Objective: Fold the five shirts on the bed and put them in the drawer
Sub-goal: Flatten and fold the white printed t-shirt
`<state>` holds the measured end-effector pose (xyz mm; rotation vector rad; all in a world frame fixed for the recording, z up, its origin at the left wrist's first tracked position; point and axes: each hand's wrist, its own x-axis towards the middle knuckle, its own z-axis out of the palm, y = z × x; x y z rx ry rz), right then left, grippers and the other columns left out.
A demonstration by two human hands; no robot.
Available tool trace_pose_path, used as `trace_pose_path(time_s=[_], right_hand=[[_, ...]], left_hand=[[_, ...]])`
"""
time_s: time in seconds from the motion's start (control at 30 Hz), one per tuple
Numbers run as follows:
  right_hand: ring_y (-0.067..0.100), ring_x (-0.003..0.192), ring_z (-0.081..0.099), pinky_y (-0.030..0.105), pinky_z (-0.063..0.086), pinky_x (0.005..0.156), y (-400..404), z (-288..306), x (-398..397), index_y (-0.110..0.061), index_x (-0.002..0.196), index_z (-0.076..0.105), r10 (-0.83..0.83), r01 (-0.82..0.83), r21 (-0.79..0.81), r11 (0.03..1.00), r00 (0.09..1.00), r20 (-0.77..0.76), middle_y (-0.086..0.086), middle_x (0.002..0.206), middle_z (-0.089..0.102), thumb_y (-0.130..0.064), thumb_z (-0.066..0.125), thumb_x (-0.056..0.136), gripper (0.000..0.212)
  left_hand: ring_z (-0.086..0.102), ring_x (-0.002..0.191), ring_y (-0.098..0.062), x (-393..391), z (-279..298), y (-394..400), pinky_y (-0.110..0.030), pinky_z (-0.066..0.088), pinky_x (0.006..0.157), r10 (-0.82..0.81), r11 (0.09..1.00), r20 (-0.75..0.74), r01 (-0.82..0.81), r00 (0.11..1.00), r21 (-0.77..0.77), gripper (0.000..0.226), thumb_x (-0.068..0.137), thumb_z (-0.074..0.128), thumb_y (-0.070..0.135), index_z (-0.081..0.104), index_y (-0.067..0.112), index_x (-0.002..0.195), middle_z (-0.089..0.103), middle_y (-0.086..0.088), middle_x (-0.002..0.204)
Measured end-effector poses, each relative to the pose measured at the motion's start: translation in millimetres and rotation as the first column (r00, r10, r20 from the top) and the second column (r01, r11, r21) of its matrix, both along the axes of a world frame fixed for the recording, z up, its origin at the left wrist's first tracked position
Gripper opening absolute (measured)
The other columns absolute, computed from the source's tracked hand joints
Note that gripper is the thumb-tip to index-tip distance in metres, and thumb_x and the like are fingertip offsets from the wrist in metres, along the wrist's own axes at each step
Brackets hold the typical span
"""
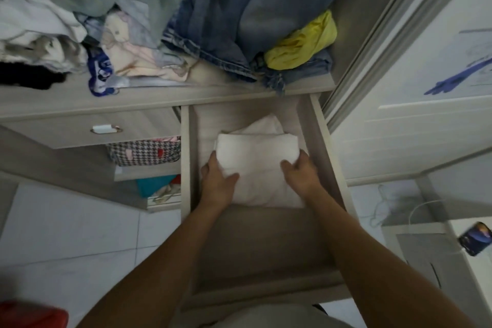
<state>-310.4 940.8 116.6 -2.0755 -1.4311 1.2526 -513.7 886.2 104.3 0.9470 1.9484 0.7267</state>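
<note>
A person leans over an open drawer (320, 125) of a pale wood-grain wardrobe, both bare forearms reaching down into it. On the shelf (165, 97) above the drawer, loose clothing is heaped: blue denim jeans (229, 42) spill over the shelf's front edge, a yellow garment (303, 45) is bunched against the shelf's right end, a cream cloth with a cartoon print (125, 45) lies near the middle, and white and black garments crowd the left end. Nothing on the shelf blocks the drawer opening, though a frayed denim hem hangs just over its rear edge. To the left of the drawer sits a closed drawer with a white handle (105, 129); below it, a houndstooth-pattern fabric (143, 153) and a teal item (154, 185) fill open compartments. A white door (415, 125) with blue scribbles stands to the right. No legible writing or brand is visible.

Inside the drawer, toward its rear half, lies a stack of folded white shirts (258, 157); the front half of the drawer floor is bare. The left hand (217, 181) clasps the stack's near left corner, thumb on top and fingers tucked at the side. The right hand (302, 172) grips the near right edge, fingers curled over the cloth. Both wrists angle downward and inward.
</note>
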Motion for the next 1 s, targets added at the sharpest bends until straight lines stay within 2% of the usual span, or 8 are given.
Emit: trace_pose_path(time_s=[0.13, 0.3, 0.5, 0.57, 0.67, 0.77, 0.9, 1.0], right_hand=[[0.017, 0.101, 0.053, 0.028, 0.042, 0.084, 11.5, -1.5, -1.3, -0.018, 0.14, 0.049, -0.036, 0.041, 0.025, 0.999, 0.986, -0.165, 0.009, 0.129, 0.06, -0.016, 0.058, 0.089, 0.052], [0.022, 0.124, 0.051, 0.038, 0.045, 0.1, 12.2, -8.7, 10.4, -0.021, 0.146, 0.045, -0.076, 0.114, 0.105, 0.988, 0.947, -0.314, 0.003, 0.139, 0.054, -0.008, 0.059, 0.091, 0.058], [0.018, 0.109, 0.052, 0.026, 0.043, 0.082, 3.3, -20.6, -6.1, -0.019, 0.142, 0.046, -0.102, 0.134, 0.085, 0.987, 0.946, -0.306, 0.001, 0.124, 0.057, -0.017, 0.062, 0.092, 0.052], [0.018, 0.105, 0.053, 0.03, 0.043, 0.083, 10.7, -15.7, -11.3, -0.018, 0.135, 0.05, -0.072, 0.107, 0.127, 0.986, 0.964, -0.254, 0.001, 0.119, 0.059, -0.017, 0.062, 0.092, 0.045], [0.019, 0.101, 0.059, 0.033, 0.046, 0.084, 18.9, -8.5, -16.2, -0.018, 0.12, 0.057, 0.014, 0.033, 0.258, 0.966, 0.984, -0.178, 0.0, 0.112, 0.061, -0.016, 0.061, 0.091, 0.029], [0.017, 0.103, 0.057, 0.034, 0.049, 0.089, 25.0, -1.9, -20.8, -0.023, 0.121, 0.057, 0.043, 0.021, 0.356, 0.934, 0.984, -0.17, 0.002, 0.119, 0.058, -0.019, 0.06, 0.094, 0.028], [0.03, 0.129, 0.046, 0.042, 0.04, 0.109, 43.8, -3.7, -32.6, -0.023, 0.151, 0.035, 0.188, -0.175, 0.264, 0.949, 0.982, -0.025, 0.014, 0.147, 0.041, -0.021, 0.051, 0.099, 0.055], [0.036, 0.146, 0.02, 0.051, 0.024, 0.118, 41.5, -10.6, -35.9, -0.025, 0.158, 0.007, 0.305, -0.321, 0.158, 0.934, 0.945, 0.117, 0.013, 0.163, 0.01, -0.027, 0.048, 0.1, 0.071]], left_hand=[[0.039, 0.136, -0.033, 8.4, 4.0, -0.5, -0.043, 0.033, 0.115, 0.011, 0.997, -0.133, -0.001, 0.991, 0.073, 0.073, 0.094, 0.062, 0.016, 0.022, 0.023, 0.156, 0.028, -0.015, 0.152], [0.047, 0.127, -0.025, 8.1, 9.5, -3.2, -0.028, 0.032, 0.111, 0.089, 0.958, -0.294, -0.001, 0.952, 0.288, 0.058, 0.097, 0.054, 0.008, 0.036, 0.019, 0.151, 0.033, -0.011, 0.146], [0.033, 0.139, -0.033, 10.9, 11.0, -2.7, -0.046, 0.032, 0.113, -0.152, 0.988, -0.537, 0.145, 0.83, -0.056, 0.066, 0.097, 0.054, 0.036, 0.023, 0.026, 0.155, 0.029, -0.012, 0.155], [0.038, 0.131, -0.031, 9.9, 15.7, -0.7, -0.046, 0.033, 0.11, -0.156, 0.987, -0.554, 0.142, 0.818, -0.069, 0.069, 0.093, 0.06, 0.032, 0.025, 0.032, 0.153, 0.036, -0.01, 0.149], [0.05, 0.112, -0.021, 9.4, 22.8, -2.8, -0.04, 0.043, 0.105, 0.01, 0.972, -0.406, 0.086, 0.914, 0.217, 0.063, 0.087, 0.058, 0.0, 0.049, 0.03, 0.141, 0.047, -0.003, 0.126], [0.05, 0.102, -0.014, 10.5, 20.0, -6.9, -0.034, 0.048, 0.099, 0.169, 0.902, -0.359, 0.003, 0.918, 0.433, 0.055, 0.084, 0.054, -0.012, 0.061, 0.022, 0.126, 0.044, 0.0, 0.113], [0.044, 0.131, -0.024, 14.4, 13.0, 6.2, -0.042, 0.036, 0.115, 0.295, 0.929, -0.079, -0.267, 0.952, 0.257, 0.053, 0.09, 0.057, 0.01, 0.048, 0.019, 0.142, 0.04, -0.007, 0.144], [0.01, 0.151, -0.034, 18.6, 5.1, 11.9, -0.045, 0.018, 0.123, 0.051, 0.979, -0.514, 0.058, 0.857, 0.194, 0.069, 0.091, 0.054, 0.014, 0.027, 0.01, 0.154, 0.008, -0.014, 0.164]])
